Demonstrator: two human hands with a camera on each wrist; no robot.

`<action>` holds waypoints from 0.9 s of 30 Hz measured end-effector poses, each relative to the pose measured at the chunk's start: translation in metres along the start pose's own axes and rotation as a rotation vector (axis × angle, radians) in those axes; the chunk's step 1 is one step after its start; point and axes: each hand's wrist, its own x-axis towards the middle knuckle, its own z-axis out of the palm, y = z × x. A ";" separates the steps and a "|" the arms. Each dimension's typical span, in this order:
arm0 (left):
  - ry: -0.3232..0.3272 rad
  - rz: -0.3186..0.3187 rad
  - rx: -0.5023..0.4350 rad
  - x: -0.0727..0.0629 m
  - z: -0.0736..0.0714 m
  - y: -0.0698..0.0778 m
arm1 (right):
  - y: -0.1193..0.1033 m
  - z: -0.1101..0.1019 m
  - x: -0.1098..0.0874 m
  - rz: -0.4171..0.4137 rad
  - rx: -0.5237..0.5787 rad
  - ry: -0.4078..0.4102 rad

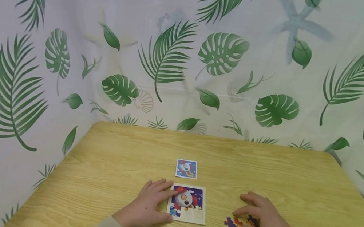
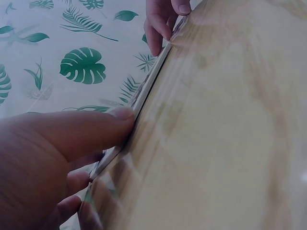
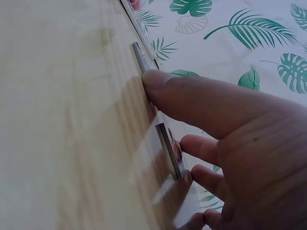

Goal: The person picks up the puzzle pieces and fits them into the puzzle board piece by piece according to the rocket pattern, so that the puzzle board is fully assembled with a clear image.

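Observation:
My left hand lies along the left side of a square jigsaw board, with fingers spread. Its index fingertip touches the upper left and its thumb the lower left corner. The board shows a white and red figure on dark blue, with a bare patch at lower right. In the left wrist view, the thumb lies against the board's edge. To the right, my right hand has its thumb and index finger at opposite edges of a red-orange puzzle piece. A purple piece and a dark piece with orange lie beside it.
A small picture card with the same figure lies behind the board. The wooden table stretches out to both sides. A white curtain with green leaves hangs around the table's back and sides.

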 end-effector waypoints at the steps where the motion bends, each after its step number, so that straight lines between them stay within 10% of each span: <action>1: 0.000 0.000 -0.001 0.000 0.000 0.000 | 0.000 0.000 0.000 -0.006 0.000 0.000; 27: -0.008 -0.005 -0.018 0.000 -0.004 0.001 | -0.016 0.011 0.006 -0.044 -0.115 0.140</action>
